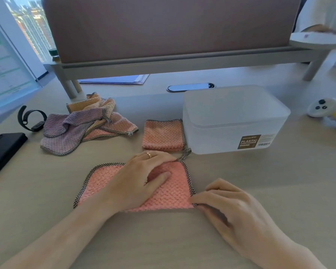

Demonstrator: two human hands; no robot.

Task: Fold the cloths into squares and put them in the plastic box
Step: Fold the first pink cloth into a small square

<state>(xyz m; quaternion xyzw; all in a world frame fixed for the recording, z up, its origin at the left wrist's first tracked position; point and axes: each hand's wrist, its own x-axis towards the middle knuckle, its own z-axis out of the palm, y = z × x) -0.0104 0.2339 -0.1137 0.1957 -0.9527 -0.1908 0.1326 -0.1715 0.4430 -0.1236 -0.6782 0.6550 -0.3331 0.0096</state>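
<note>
A pink cloth (105, 183) with a checked border lies folded in half on the table in front of me. My left hand (142, 177) lies on its right half, fingertips at the far right corner by the hanging loop. My right hand (227, 206) pinches the near right corner of this cloth. A second pink cloth (163, 134), folded into a small square, lies just left of the translucent plastic box (235, 121), which stands with its lid on. A crumpled heap of purple, orange and pink cloths (81, 125) sits at the left.
A black phone (2, 150) and a black wristband (30, 118) lie at the far left. A white controller (324, 109) rests right of the box. A raised monitor shelf (163, 61) spans the back, with blue papers (116, 79) under it.
</note>
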